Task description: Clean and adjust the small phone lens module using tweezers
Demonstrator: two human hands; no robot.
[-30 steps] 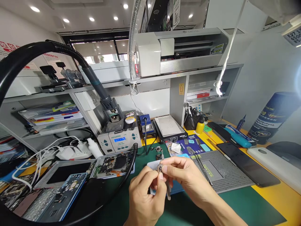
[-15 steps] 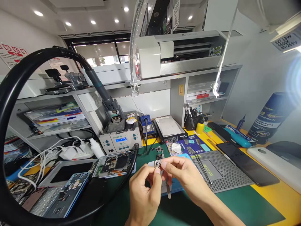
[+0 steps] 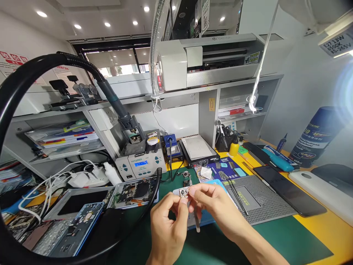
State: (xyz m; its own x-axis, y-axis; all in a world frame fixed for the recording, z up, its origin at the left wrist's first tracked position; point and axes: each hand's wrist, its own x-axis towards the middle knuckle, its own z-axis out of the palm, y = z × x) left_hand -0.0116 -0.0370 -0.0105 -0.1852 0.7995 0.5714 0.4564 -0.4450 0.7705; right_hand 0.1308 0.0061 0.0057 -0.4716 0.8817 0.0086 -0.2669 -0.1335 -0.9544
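Note:
A small phone camera module (image 3: 183, 192) with dark lenses in a silvery frame is pinched between the fingertips of both hands. My left hand (image 3: 169, 224) grips its lower left side with thumb and forefinger. The thumb and forefinger of my right hand (image 3: 216, 200) close on its right side. A thin metal strip like a tweezer end (image 3: 197, 222) points down below my right fingers; how it is held is hidden. Under the hands lies a blue phone part (image 3: 206, 219), partly covered. Just behind, two more small camera modules (image 3: 186, 183) rest on the green mat.
Tweezers (image 3: 237, 195) lie on a grey ridged mat (image 3: 264, 206) at right, beside a black phone (image 3: 289, 191). At left are an opened phone (image 3: 135, 193) and a blue phone back (image 3: 79, 228). A thick black hose (image 3: 157, 184) arches from the soldering station (image 3: 140, 165).
Both hands keep their grip on the camera module, which has turned slightly so more of its face shows. The whole view has shifted a little.

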